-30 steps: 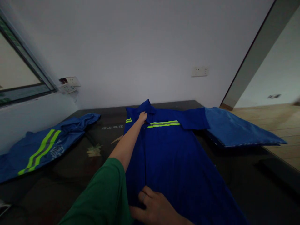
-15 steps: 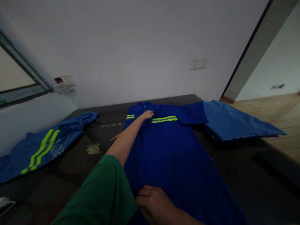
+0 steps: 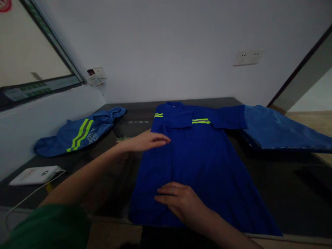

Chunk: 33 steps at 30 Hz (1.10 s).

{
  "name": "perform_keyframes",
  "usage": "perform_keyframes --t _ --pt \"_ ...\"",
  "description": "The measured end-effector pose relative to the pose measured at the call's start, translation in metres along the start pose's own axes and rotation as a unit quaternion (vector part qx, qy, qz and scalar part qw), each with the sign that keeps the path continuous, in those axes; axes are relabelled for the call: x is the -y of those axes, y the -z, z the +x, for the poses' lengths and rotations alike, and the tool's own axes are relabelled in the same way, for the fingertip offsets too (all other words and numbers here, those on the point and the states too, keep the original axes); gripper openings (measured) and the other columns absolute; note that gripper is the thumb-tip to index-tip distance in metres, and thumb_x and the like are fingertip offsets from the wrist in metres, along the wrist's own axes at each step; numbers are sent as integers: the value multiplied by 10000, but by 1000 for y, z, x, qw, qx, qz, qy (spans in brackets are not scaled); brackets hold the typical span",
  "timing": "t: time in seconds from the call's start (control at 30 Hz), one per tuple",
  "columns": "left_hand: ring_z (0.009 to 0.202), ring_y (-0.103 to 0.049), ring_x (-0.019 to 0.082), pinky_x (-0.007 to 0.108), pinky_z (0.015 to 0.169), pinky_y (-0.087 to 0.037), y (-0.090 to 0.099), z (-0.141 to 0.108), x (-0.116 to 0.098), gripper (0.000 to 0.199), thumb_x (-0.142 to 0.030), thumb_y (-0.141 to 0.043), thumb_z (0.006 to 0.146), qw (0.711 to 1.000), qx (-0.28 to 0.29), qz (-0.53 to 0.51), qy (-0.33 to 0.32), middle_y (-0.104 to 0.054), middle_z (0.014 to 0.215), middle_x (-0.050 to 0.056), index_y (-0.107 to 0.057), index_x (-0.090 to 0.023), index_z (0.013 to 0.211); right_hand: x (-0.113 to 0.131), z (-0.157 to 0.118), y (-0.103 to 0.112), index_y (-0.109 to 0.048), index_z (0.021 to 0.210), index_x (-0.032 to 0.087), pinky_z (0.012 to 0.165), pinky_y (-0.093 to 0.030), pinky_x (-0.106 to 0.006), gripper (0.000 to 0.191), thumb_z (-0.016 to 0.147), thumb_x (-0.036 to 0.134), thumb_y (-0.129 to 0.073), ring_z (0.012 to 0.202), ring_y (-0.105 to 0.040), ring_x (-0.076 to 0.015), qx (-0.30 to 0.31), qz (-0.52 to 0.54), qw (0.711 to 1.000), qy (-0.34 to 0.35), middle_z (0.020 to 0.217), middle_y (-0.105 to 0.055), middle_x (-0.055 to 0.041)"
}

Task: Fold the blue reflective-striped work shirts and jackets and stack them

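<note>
A dark blue work coat [image 3: 202, 159] with yellow-green reflective strips lies flat on a dark table. Its left side is turned inward, with that sleeve [image 3: 178, 119] folded across the chest; the other sleeve [image 3: 230, 116] stretches out to the right. My left hand [image 3: 150, 141] is over the coat's left edge, fingers extended and together, holding nothing. Whether it touches the cloth I cannot tell. Lower down, my right hand [image 3: 184, 204], with a ring on one finger, rests on the coat's lower front, fingers loosely stretched.
A crumpled blue garment [image 3: 77, 133] with reflective strips lies at the left. Near it is a white device [image 3: 36, 175] with a cable. Folded lighter-blue cloth [image 3: 282, 128] sits at the right, reaching over the table edge. Behind the table [image 3: 135, 114] stands a wall with sockets [image 3: 247, 57].
My left hand has let go of the cloth near the collar and drawn back toward me. The sleeve now lies flat across the chest. My right hand has loosened and opened. The view has shifted left.
</note>
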<state>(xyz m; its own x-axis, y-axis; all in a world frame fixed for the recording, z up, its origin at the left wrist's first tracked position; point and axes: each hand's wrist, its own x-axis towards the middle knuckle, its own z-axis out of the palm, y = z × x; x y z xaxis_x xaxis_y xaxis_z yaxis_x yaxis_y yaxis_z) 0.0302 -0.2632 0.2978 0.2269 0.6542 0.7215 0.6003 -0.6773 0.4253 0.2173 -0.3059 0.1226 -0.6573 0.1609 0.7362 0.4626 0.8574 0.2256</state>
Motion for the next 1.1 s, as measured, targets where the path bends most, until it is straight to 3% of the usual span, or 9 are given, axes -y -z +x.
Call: perform_keyframes --t 0.1,0.13,0.2,0.33,0.53,0.73,0.83,0.93,1.1 --pt "1256 -526 181 288 1049 -410 -14 -93 39 595 -311 -722 770 948 272 34 -159 -575 1354 67 -552 -181 1325 8 -4 -8 -681 1106 182 866 -529 -249 279 973 203 -437 985 -664 -155 -54 -25 998 8 1069 -722 -51" --pt "1344 -430 217 374 1108 -352 -25 -118 53 755 -278 -738 756 925 311 57 -209 -461 1457 81 -418 -225 1437 11 -6 -11 -679 1098 172 850 -537 -250 275 972 199 -437 948 -675 -154 -63 -37 997 16 1037 -730 -57" --pt "1422 -284 259 488 1163 -236 -50 -154 78 963 -233 -715 757 923 264 111 -258 -293 1548 106 -149 -253 1535 15 -8 -17 -670 1087 151 820 -550 -253 275 971 181 -422 886 -687 -151 -67 -57 995 38 988 -738 -66" --pt "1405 -328 212 494 1174 -254 -82 -180 100 941 -54 -484 785 930 147 161 -295 -358 1526 57 26 -296 1538 15 -14 -25 -642 1121 136 781 -556 -259 311 976 152 -367 976 -678 -159 -82 -86 989 84 1039 -733 -77" --pt "1334 -445 214 445 1105 -402 -90 -180 104 825 -94 -394 885 903 141 196 -354 -471 1441 44 84 -280 1532 3 -39 -17 -682 1057 200 727 -548 -247 287 970 359 -458 868 -701 -163 32 -48 998 34 950 -751 -49" --pt "1255 -536 234 401 1018 -487 -85 -174 102 780 -279 -535 926 882 186 209 -379 -524 1384 3 -41 -413 1514 -26 -41 67 -715 1008 244 737 -536 -241 242 963 332 -494 821 -701 -138 92 10 986 -138 921 -747 -22" --pt "1193 -585 209 339 976 -503 -68 -165 80 665 -329 -579 903 889 228 165 -360 -575 1343 -23 -258 -482 1465 -72 -12 105 -722 1003 240 818 -531 -273 210 938 282 -528 901 -692 -155 91 -62 974 -198 980 -740 -24" --pt "1119 -619 172 291 951 -496 -56 -139 59 474 -380 -548 918 909 268 115 -298 -639 1266 -35 -454 -426 1381 -133 28 123 -687 1121 220 940 -491 -340 251 898 225 -572 1045 -649 -197 84 -184 949 -242 1122 -704 -45" --pt "1175 -564 200 355 1022 -426 -74 -48 48 334 -291 -410 969 962 135 149 -187 -619 1259 45 -570 -243 1258 -217 80 112 -559 1320 178 1033 -413 -353 459 877 69 -510 1257 -500 -233 85 -335 893 -289 1362 -553 -104"
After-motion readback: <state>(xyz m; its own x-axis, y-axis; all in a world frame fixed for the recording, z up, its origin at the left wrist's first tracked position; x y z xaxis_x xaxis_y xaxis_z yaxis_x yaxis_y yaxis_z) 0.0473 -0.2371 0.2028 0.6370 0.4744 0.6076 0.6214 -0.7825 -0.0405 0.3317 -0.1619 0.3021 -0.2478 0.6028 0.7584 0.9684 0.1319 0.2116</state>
